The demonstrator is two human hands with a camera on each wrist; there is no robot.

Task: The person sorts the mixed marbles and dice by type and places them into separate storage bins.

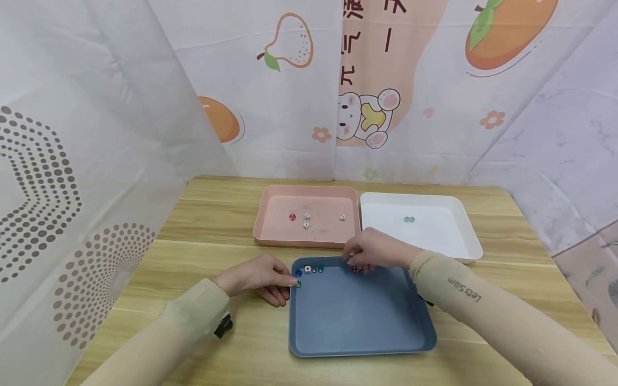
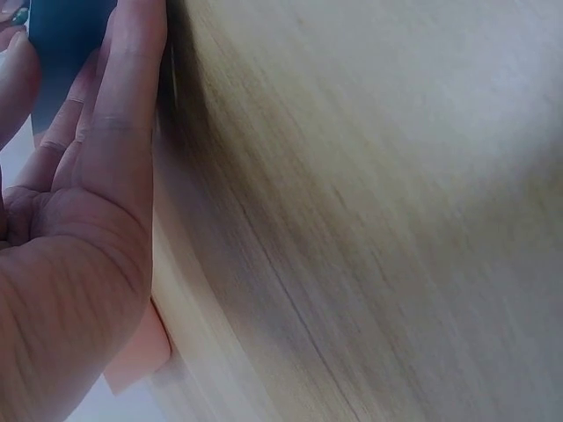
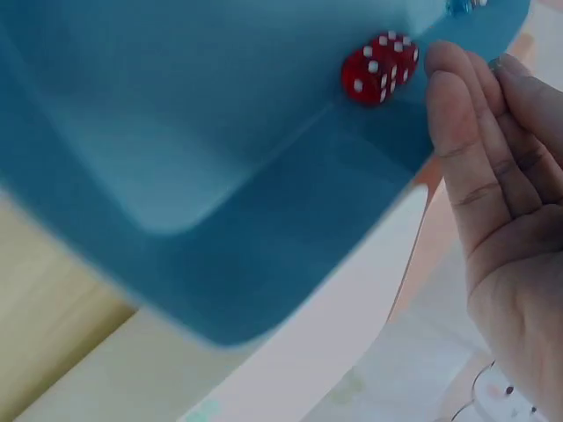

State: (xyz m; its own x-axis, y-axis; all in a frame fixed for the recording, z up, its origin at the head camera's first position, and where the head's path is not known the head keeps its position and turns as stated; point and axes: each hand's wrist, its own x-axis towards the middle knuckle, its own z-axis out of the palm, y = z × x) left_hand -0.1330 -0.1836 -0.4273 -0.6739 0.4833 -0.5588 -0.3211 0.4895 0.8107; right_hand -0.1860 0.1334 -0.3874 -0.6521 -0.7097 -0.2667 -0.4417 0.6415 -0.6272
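My left hand (image 1: 263,279) is at the left wall of the blue tray (image 1: 362,351), its thumb reaching over the rim. Thumb and a fingertip pinch a small green die (image 1: 298,284), partly visible at the corner of the left wrist view. My right hand (image 1: 374,249) is over the tray's back rim. Its thumb and fingertips come together on a small greyish piece (image 3: 495,64), mostly hidden. Right beside those fingers, red dice (image 3: 380,69) sit in the tray. Along the back left, a blue die (image 1: 299,273), a white die (image 1: 308,269) and teal dice (image 1: 321,269) form a row.
Behind the blue tray stands a pink tray (image 1: 333,236) with a red die (image 1: 292,217) and several white dice (image 1: 342,217). To its right is a white tray (image 1: 434,236) holding pale green dice (image 1: 409,219). A printed curtain (image 1: 289,107) hangs behind the wooden table (image 1: 217,214).
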